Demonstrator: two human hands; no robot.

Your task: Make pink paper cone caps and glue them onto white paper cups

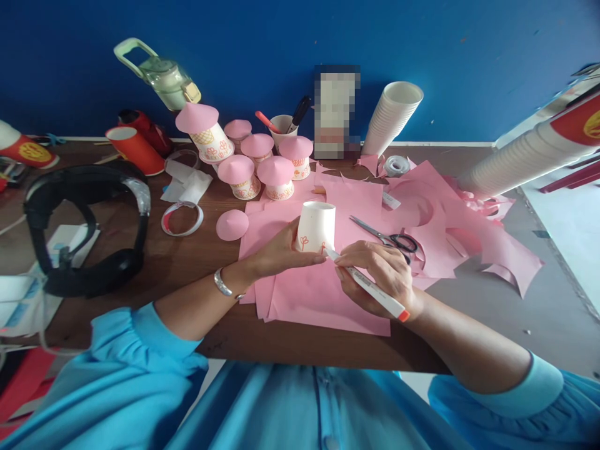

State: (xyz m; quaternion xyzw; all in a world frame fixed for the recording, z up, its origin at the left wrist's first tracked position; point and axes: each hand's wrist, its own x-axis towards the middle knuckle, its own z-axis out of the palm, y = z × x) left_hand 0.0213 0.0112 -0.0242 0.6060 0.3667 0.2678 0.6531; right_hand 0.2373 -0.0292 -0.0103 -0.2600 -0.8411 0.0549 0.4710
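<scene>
My left hand is closed around a white paper cup, held upside down above pink paper sheets. Small orange drawings mark the cup near its lower rim. A white marker with an orange end is gripped in my right hand, its tip at the cup's lower right side. Just beyond my right hand lie scissors with dark handles. Left of the cup, a pink paper cone rests on the table.
Several decorated cups with pink cone tops stand behind. Farther back are a pen cup, a green bottle and stacked white cups. Pink scraps cover the right. Tape and a black headband-like device lie left.
</scene>
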